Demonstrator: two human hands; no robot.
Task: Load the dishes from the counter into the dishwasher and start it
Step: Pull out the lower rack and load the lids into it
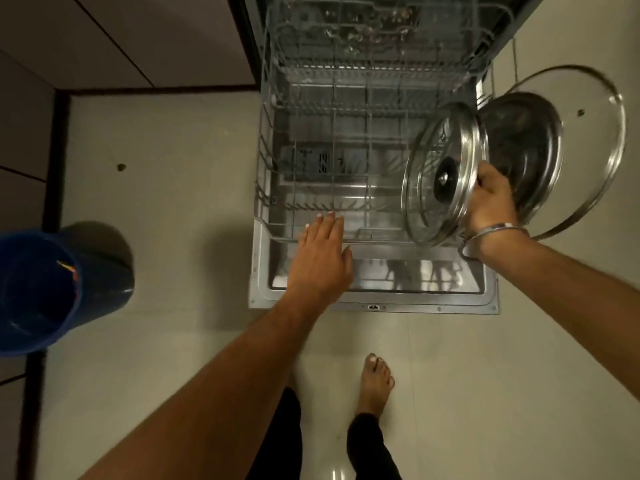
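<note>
Sliding the lids into the pulled-out lower rack (277,237) looks like the step in hand, and it will go best one lid at a time, each set on edge between the upright wires so water can reach both faces.

At the far left a blue plastic bucket (38,292) stands on the pale tiled floor (166,174), well apart from the work. Next comes the left hand (320,256), flat with fingers straight, resting on or just above the rack's front edge and gripping nothing; it could steady the rack so that it does not roll while the lids go in. The rack is thin coated wire in a square grid, and nothing can be made out in its near rows. Beneath it lies the open dishwasher door (381,301), its inner face shiny steel.

To the right, the right hand (491,202) has its grip closed on a bunch of three round lids held upright over the rack's right edge: a small glass lid (426,202) with a steel rim and dark knob, a dull grey metal lid (526,147) behind it, and a large glass lid (595,133), also steel-rimmed, farthest out. Glass on metal may chip or slip, so I would lower them gently and free the small one first. A metal bangle (498,230) circles that wrist.
</note>
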